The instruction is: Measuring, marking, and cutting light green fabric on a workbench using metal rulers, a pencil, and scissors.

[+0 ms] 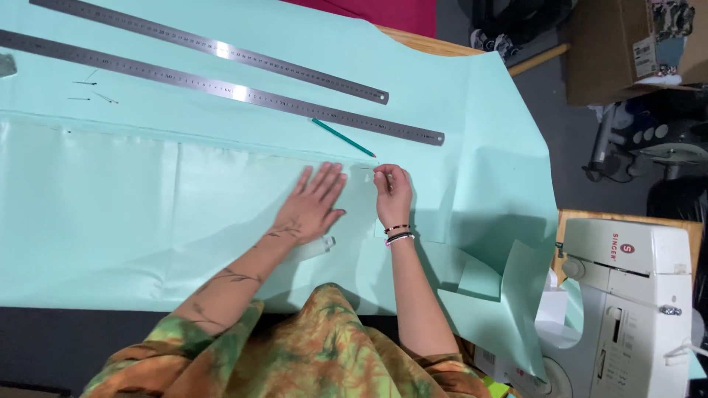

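Head view, looking straight down on a table (pixel 442 46) draped almost wholly in mint-green paper (pixel 472 110), matte and smooth, hanging off the right edge in loose folded flaps. On top of it, toward the near side, a sheet of glossy, slightly see-through fabric (pixel 110 214) of the same pale green, creased in soft vertical folds and catching the light, its far edge running straight across just beyond the hands. To the right, off the table, a white sewing machine (pixel 627 309) on a wooden stand. Across the far part of the paper, two long steel rulers (pixel 221 85) (pixel 214 50) lying slantwise, side by side but apart. Near the lower ruler's right end, a thin green pencil (pixel 343 138) pointing toward the hands. Left hand (pixel 313 203) flat and fully spread, palm down, fingers pressed onto the fabric close to its far edge, holding nothing. Right hand (pixel 392 191) just beside it, curled, thumb and forefinger pinched together on a fine pin (pixel 366 169) at the fabric's edge, the pin almost too small to make out. Dark bracelets (pixel 398 234) around the right wrist. Further left on the paper, a few more loose pins (pixel 92 85) scattered, well apart from both hands.
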